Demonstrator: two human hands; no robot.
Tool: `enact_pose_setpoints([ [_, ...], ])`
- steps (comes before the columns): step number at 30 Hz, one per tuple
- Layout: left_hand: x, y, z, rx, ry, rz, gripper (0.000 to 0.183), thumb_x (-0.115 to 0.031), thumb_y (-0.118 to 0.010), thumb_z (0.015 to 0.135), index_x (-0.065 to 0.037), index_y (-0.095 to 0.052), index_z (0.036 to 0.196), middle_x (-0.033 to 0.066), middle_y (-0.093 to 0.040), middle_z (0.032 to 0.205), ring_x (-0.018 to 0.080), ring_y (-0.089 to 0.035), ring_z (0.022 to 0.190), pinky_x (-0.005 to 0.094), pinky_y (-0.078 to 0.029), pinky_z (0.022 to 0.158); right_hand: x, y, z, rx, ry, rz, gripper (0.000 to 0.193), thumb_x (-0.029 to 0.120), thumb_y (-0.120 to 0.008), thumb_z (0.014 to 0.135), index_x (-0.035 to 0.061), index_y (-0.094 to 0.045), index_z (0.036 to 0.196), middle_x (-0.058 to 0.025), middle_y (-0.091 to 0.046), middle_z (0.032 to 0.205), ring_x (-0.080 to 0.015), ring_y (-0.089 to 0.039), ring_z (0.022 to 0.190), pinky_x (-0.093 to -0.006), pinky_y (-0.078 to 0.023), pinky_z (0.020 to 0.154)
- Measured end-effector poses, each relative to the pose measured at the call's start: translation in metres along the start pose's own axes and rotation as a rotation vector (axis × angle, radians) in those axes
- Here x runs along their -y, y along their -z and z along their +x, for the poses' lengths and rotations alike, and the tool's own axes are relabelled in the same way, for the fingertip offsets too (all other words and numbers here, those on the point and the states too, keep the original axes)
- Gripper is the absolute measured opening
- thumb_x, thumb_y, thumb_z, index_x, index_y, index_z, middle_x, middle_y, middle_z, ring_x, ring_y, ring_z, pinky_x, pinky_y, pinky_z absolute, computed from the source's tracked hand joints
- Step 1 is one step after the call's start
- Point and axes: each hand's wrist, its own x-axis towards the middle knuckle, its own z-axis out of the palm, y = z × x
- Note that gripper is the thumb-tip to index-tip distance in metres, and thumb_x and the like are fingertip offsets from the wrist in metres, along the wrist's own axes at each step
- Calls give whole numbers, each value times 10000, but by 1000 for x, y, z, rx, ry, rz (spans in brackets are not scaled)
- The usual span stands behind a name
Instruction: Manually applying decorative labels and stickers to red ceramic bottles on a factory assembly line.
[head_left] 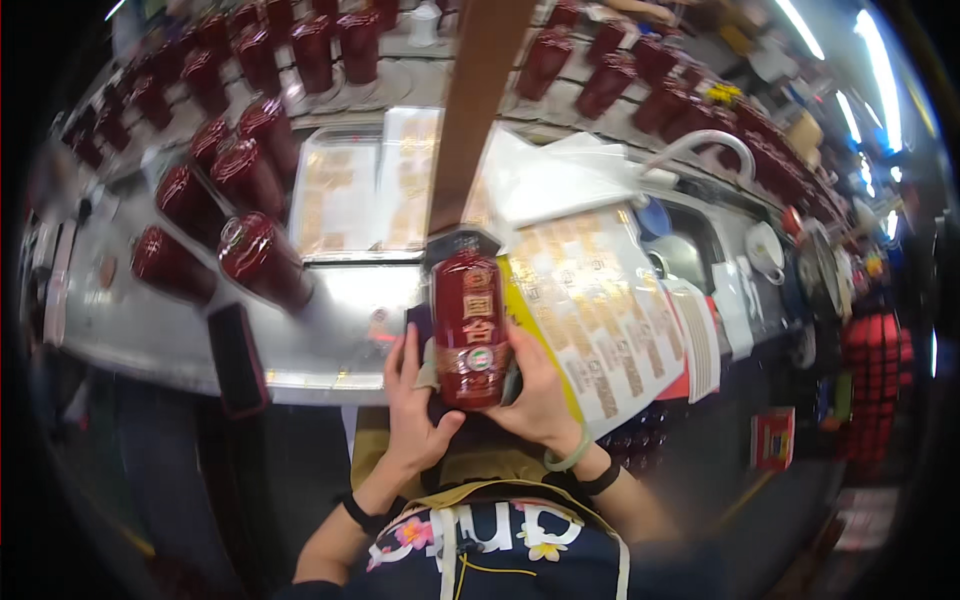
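Observation:
A dark red glazed bottle (468,330) with gold lettering and a small round emblem stands in front of me, held between both hands. My right hand (540,395) is closed around its lower right side, thumb and fingers against the glaze. On the other side, my left hand (412,405) presses a cloth (428,368), dark and beige, to the bottle. Its thumb lies near the base; its fingertips are partly hidden by the cloth. Just right of the bottle, gold-printed label sheets (600,310) lie over a yellow-edged sheet.
Several similar red bottles (262,262) stand on the metal table (350,370) to the left, beside a dark phone (238,360) at its edge. A brown post (480,110) rises behind the bottle. White sheets (560,180), a curved tap (715,140) and a sink (690,235) are at right.

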Motion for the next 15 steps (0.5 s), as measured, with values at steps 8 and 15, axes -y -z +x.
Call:
enact_pose_setpoints([
  [8,-15,6,15,193,-175,217,845,-518,-838,799,-27,-576,1434,277,-235,1683,475,-219,1525,579,-191,1228,15,24,10,18,-51,246,1025,302,-968,674,-100,-459,1468,-253,-633,1275,-372,-648,1185,-411,-507,1023],
  [15,-19,5,10,-81,-39,67,1117,-122,-954,635,-4,-354,1570,243,-349,1612,419,-336,1469,496,-313,1200,22,23,4,-23,-29,-25,1004,264,-959,664,-16,-478,1499,-220,-599,1325,-379,-627,1209,-417,-501,1045],
])
